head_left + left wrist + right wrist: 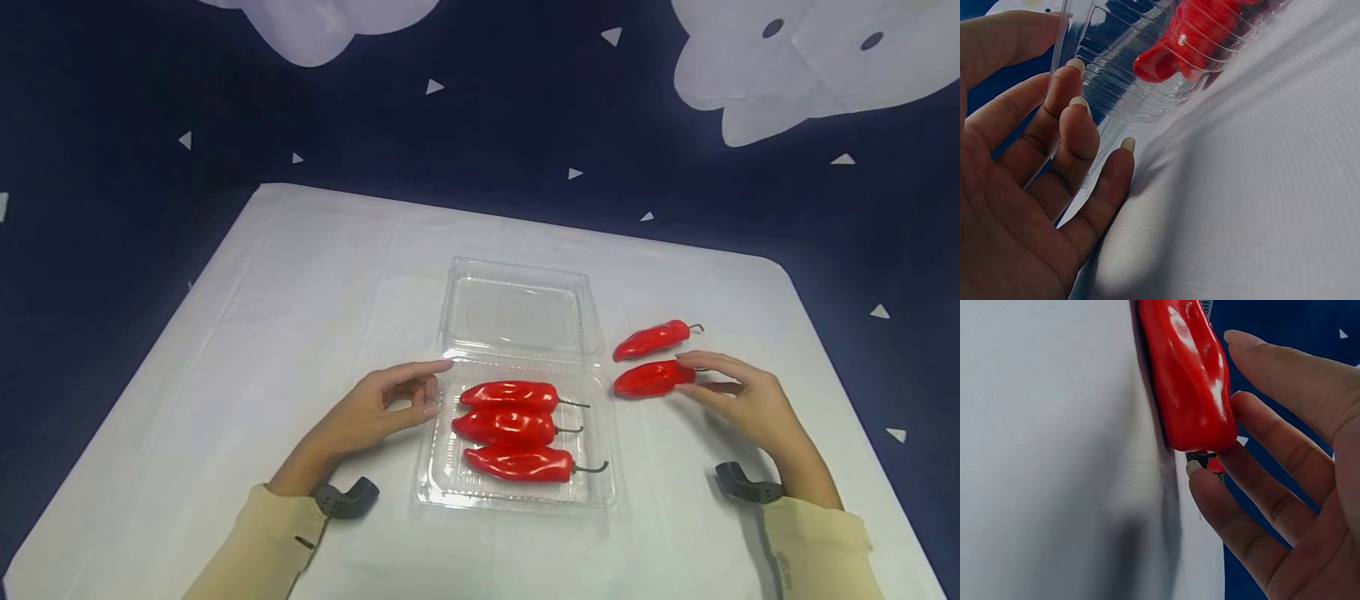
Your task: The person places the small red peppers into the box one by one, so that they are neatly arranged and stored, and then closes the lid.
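Occupying the middle of the white tabletop (337, 275): one clear hinged container (517, 502), its lid (513, 287) folded back away from the person, presumably so that the base can be reached from above. In the base, three red peppers: far pepper (510, 393), middle pepper (506, 427) and near pepper (519, 464), laid side by side in one row, points left and stems right, an order that probably suits their long bodies to the tray. On the table, just right of the container, two loose peppers: upper loose pepper (651, 340) and lower loose pepper (647, 380), a narrow gap between them, stems likewise to the right. Right hand (750, 404): curved about the stem end of the lower loose pepper, likely because that blunt end faces it; the right wrist view shows the topmost digit clear of the skin, so whether the pepper is actually pinched cannot be told. Left hand (375, 408): forefinger extended, thumb well apart from it, remaining fingers bent, clasping nothing; fingertips at the container's left edge, perhaps to steady light plastic. Dark wrist units, two: left band (345, 500), right band (750, 485).
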A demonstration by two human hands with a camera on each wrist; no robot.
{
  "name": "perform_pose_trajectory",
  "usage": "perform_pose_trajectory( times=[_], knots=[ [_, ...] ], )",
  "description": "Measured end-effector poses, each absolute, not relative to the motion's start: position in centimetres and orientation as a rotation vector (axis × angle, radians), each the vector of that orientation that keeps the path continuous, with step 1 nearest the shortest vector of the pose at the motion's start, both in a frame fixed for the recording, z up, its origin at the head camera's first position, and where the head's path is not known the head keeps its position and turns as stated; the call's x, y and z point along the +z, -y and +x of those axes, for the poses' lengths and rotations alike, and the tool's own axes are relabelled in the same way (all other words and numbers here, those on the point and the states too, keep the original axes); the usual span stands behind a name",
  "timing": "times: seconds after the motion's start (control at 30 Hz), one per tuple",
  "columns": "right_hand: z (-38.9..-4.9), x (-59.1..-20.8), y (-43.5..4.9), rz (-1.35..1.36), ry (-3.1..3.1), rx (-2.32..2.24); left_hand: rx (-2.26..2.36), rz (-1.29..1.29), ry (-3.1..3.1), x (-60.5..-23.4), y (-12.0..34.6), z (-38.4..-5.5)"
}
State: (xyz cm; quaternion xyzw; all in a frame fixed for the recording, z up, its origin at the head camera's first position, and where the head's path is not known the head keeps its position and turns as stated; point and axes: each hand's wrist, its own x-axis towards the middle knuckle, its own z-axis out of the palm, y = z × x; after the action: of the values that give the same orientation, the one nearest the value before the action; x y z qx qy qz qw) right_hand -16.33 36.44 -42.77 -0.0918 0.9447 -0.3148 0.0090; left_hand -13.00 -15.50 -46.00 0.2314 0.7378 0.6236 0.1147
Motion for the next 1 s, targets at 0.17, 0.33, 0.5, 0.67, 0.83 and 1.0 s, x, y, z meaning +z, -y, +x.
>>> perform_pose_trajectory(
  times=[0.17,0.33,0.5,0.67,0.83,1.0],
  knots=[
    [-16.4,-42.9,-36.4,-0.302,-2.956,-0.950,1.822,0.673,-2.169,-45.9,15.5,-13.0],
    [-16.5,-43.2,-36.3,-0.308,-2.950,-0.923,1.823,0.662,-2.165,-45.9,15.4,-13.0],
    [-16.5,-43.8,-36.1,-0.377,-2.957,-0.889,1.818,0.660,-2.167,-45.9,15.5,-13.0],
    [-16.3,-44.2,-36.1,-0.392,-2.978,-0.862,1.829,0.690,-2.162,-46.0,15.5,-13.0],
    [-16.1,-44.3,-35.9,-0.371,-2.997,-0.831,1.826,0.694,-2.167,-46.0,15.5,-13.1],
    [-15.9,-44.4,-35.5,-0.373,-3.029,-0.837,1.826,0.697,-2.162,-46.0,15.5,-13.1]
  ],
)
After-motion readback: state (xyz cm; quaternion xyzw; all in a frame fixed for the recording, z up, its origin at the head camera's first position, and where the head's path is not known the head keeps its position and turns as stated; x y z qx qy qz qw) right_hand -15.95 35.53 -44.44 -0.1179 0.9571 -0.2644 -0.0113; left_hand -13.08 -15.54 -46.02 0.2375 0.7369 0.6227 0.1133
